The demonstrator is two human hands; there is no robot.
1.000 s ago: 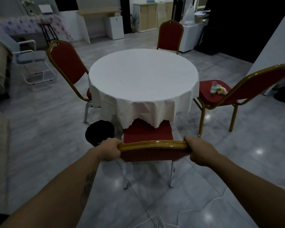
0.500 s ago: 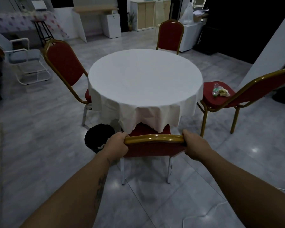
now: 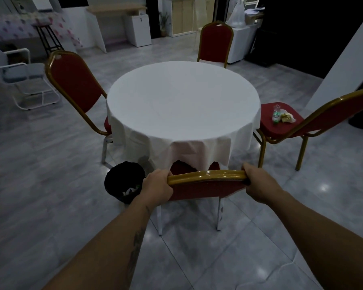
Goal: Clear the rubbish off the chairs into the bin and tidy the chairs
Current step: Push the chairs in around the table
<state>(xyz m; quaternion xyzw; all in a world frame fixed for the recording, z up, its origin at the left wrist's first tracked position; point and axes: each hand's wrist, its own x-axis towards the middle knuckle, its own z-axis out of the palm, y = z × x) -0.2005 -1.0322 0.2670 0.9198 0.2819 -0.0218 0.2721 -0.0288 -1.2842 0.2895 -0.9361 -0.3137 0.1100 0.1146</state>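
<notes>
Red chairs (image 3: 205, 189) framed in gold, white tablecloth (image 3: 182, 105), black bin (image 3: 124, 181), grey marbled floor tiles (image 3: 50, 185).

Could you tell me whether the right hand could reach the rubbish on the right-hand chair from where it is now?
Probably not: the right hand grips the near chair, and the rubbish lies well beyond.

The grey tiled floor (image 3: 50, 185) is carrying a round table (image 3: 182, 101), four red chairs around it, and a black bin (image 3: 124, 181) sitting just beside the near chair (image 3: 205, 187). The right chair's seat (image 3: 281, 124) is holding a bottle (image 3: 276, 114) and crumpled rubbish (image 3: 288, 118).
</notes>
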